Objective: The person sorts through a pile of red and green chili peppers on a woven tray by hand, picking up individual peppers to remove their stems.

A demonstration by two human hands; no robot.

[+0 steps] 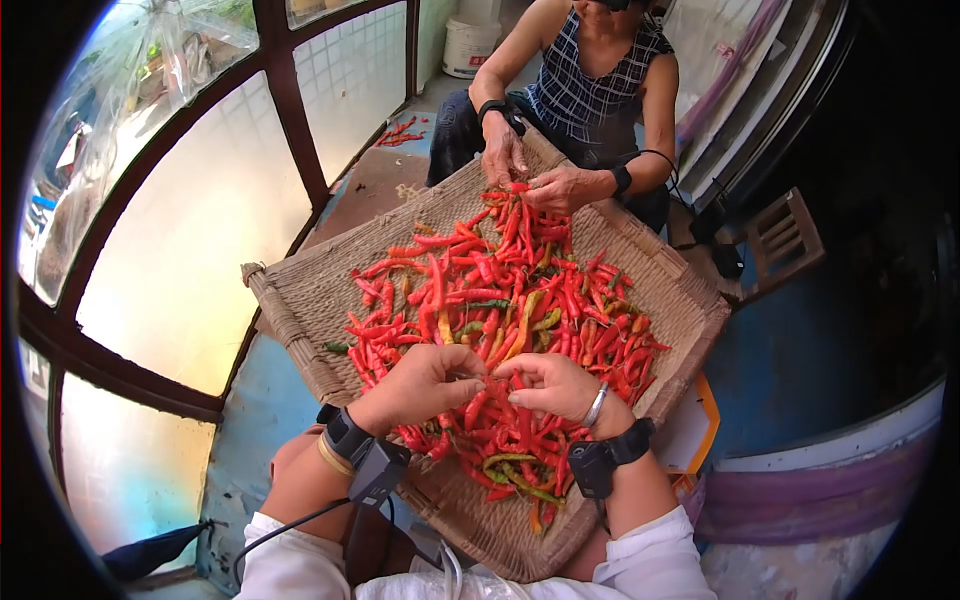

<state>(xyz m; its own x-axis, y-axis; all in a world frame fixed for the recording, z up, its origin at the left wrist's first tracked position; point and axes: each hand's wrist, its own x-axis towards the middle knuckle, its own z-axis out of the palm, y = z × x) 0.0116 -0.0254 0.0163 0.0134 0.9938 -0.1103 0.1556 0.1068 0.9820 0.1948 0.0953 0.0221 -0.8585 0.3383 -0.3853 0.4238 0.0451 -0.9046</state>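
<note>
A heap of red chili peppers (480, 270), with some yellow and green ones among them, lies in a shallow woven basket (330, 260). My left hand (432, 382) is over the near part of the heap, thumb and fingers pinched together; what they hold is too small to make out. Close beside it on the right, my right hand (555, 388) is closed in a pinch on a red chili pepper (522, 425) that points down toward the heap. The fingertips of both hands almost meet.
Across the basket a person sits, both hands (545, 180) together at a red chili. More chilies (402, 132) lie on the floor behind. A white bucket (470, 45) stands at the back, a wooden stool (785, 238) on the right. Framed window panes (190, 240) line the left.
</note>
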